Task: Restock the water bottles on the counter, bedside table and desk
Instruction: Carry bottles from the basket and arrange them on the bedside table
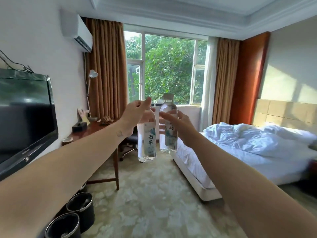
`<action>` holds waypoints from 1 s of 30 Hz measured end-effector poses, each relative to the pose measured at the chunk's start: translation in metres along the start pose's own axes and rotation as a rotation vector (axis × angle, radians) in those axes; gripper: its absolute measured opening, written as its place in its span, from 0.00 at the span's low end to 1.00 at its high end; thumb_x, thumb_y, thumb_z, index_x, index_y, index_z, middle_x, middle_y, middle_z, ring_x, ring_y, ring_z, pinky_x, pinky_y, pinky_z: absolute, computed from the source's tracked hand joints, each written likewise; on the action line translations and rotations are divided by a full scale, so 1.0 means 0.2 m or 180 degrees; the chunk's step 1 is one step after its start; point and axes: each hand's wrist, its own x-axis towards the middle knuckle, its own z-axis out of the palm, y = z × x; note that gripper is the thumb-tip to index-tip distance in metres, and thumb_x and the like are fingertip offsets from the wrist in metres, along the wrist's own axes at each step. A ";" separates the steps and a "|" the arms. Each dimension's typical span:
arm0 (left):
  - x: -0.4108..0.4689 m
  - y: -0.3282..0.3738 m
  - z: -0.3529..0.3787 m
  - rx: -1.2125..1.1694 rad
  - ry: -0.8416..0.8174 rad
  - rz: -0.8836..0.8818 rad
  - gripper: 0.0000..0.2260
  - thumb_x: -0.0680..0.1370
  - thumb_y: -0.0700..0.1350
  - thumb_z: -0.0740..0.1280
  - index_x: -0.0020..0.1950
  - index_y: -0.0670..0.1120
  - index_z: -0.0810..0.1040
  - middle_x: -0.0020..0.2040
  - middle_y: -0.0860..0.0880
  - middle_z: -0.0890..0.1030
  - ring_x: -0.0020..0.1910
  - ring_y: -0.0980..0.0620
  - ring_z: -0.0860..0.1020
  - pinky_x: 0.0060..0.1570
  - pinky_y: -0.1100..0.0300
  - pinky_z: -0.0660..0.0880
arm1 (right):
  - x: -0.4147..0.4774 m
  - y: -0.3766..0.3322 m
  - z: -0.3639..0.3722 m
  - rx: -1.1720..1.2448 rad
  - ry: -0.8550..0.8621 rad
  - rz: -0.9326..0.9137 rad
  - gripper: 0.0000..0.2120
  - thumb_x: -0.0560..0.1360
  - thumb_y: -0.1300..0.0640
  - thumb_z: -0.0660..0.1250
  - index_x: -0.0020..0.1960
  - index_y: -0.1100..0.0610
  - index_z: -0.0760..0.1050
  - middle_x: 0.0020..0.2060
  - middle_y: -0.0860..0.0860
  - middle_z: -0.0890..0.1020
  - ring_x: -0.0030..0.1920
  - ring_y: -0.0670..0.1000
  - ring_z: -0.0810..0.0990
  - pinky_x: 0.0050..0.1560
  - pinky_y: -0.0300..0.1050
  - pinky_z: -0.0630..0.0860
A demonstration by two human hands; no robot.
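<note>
Both arms reach forward at mid-height. The left hand (135, 115) grips the neck of the left water bottle (147, 141), which hangs upright below it. The right hand (181, 126) wraps round the shoulder of the right water bottle (169, 107), just beside the first at its 3 o'clock. From the bottles, the desk (96, 127) lies at 9 o'clock, the unmade bed (240, 148) at 3 o'clock and the window (168, 66) at 12 o'clock.

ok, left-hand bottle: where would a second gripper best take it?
Around the labelled mid-body of the left bottle, coming from the person's left. It hangs upright and the left hand holds its shoulder, so the straight cylinder below is free. The right bottle sits close on its right.
</note>
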 end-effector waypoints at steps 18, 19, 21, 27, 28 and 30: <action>0.51 -0.21 0.48 -0.0278 -0.1274 0.0237 0.15 0.78 0.55 0.66 0.50 0.43 0.77 0.41 0.48 0.85 0.38 0.53 0.84 0.42 0.59 0.82 | 0.10 0.07 -0.41 -0.1073 0.1208 0.0228 0.25 0.67 0.46 0.77 0.50 0.68 0.79 0.45 0.61 0.83 0.49 0.58 0.83 0.56 0.55 0.78; 0.53 -0.22 0.54 -0.0323 -0.1317 0.0243 0.15 0.78 0.55 0.66 0.50 0.42 0.77 0.42 0.48 0.85 0.38 0.53 0.84 0.44 0.57 0.82 | 0.11 0.07 -0.45 -0.1114 0.1259 0.0226 0.26 0.67 0.46 0.77 0.51 0.68 0.80 0.46 0.62 0.83 0.49 0.59 0.83 0.56 0.56 0.78; 0.55 -0.23 0.65 -0.0398 -0.1388 0.0235 0.16 0.78 0.55 0.66 0.51 0.41 0.77 0.41 0.48 0.85 0.38 0.53 0.84 0.44 0.57 0.81 | 0.12 0.07 -0.56 -0.1191 0.1397 0.0220 0.27 0.67 0.45 0.77 0.57 0.63 0.79 0.51 0.61 0.83 0.52 0.59 0.83 0.56 0.58 0.79; 0.68 -0.23 1.03 -0.0606 -0.1531 0.0240 0.17 0.78 0.55 0.67 0.53 0.40 0.76 0.46 0.45 0.86 0.41 0.49 0.85 0.47 0.53 0.81 | 0.18 0.08 -0.96 -0.1238 0.1731 0.0117 0.40 0.66 0.45 0.78 0.73 0.50 0.65 0.66 0.54 0.74 0.61 0.58 0.78 0.56 0.57 0.79; 0.70 -0.23 1.11 -0.0646 -0.1533 0.0237 0.17 0.78 0.55 0.67 0.53 0.40 0.76 0.47 0.45 0.85 0.41 0.50 0.85 0.47 0.54 0.82 | 0.19 0.08 -1.04 -0.1278 0.1717 0.0088 0.38 0.66 0.46 0.78 0.71 0.49 0.66 0.65 0.53 0.75 0.59 0.57 0.79 0.53 0.54 0.80; 0.75 -0.23 1.26 -0.0699 -0.1521 0.0219 0.17 0.78 0.55 0.67 0.52 0.41 0.76 0.47 0.44 0.85 0.41 0.50 0.85 0.46 0.55 0.81 | 0.21 0.07 -1.19 -0.1377 0.1673 0.0066 0.33 0.66 0.46 0.78 0.67 0.48 0.69 0.62 0.53 0.77 0.55 0.55 0.80 0.47 0.50 0.81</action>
